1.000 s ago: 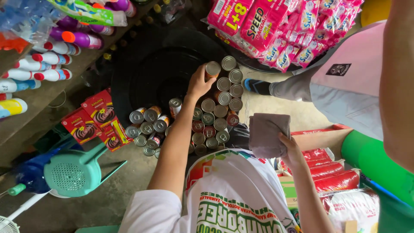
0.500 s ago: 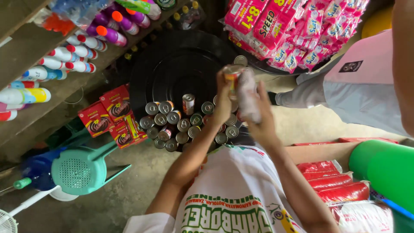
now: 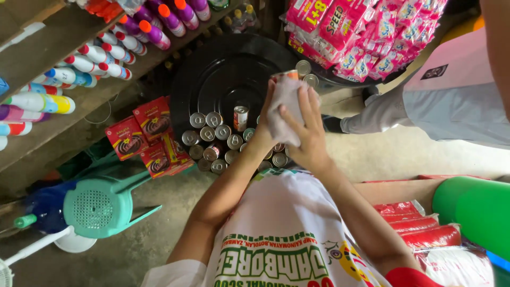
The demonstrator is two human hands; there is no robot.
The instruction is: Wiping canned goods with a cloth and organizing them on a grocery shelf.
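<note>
Can (image 3: 289,75) held up w/ its long axis running away from the body toward the black tub (image 3: 223,74); left hand (image 3: 264,135) grips it from below, mostly hidden. Right hand (image 3: 305,133) presses a grey cloth (image 3: 281,109) flat over the can. Below stand grouped cans (image 3: 212,138) on the floor, red boxes (image 3: 143,133) to their left, pink sachet packs (image 3: 361,37) past the tub.

The cloth (image 3: 284,109) and right hand (image 3: 308,135) hide most of the can (image 3: 287,75); left hand (image 3: 264,133) mostly hidden.
</note>
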